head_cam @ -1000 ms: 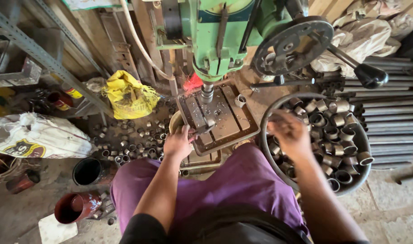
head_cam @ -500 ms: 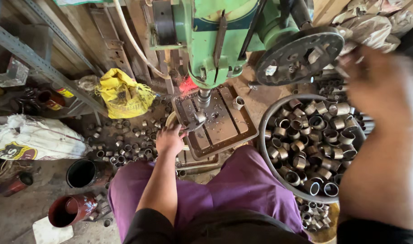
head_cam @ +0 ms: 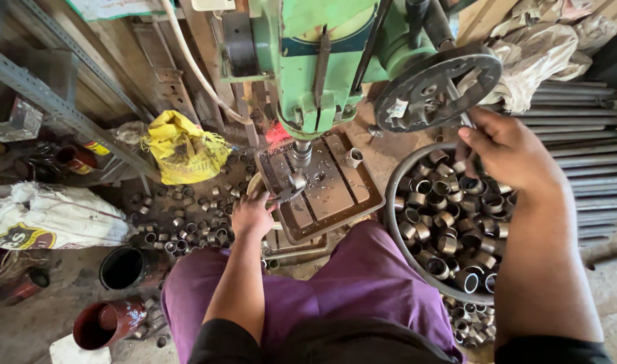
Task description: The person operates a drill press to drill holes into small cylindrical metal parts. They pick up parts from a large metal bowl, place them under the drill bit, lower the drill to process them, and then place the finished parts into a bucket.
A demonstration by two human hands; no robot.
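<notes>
Left hand [head_cam: 251, 214] pinches a short metal ring [head_cam: 295, 182] at the drill table's [head_cam: 335, 195] front-left edge, under the chuck [head_cam: 300, 154]; right hand [head_cam: 507, 152] wraps the feed lever [head_cam: 460, 108]; risk: fingers v. close to spindle, ring could spin.

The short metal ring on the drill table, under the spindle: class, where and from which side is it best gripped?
Grip the short metal ring by its outer curved wall, coming from the left front, where the left hand already sits. The spindle blocks the top; the drill table leaves the sides free.
</notes>
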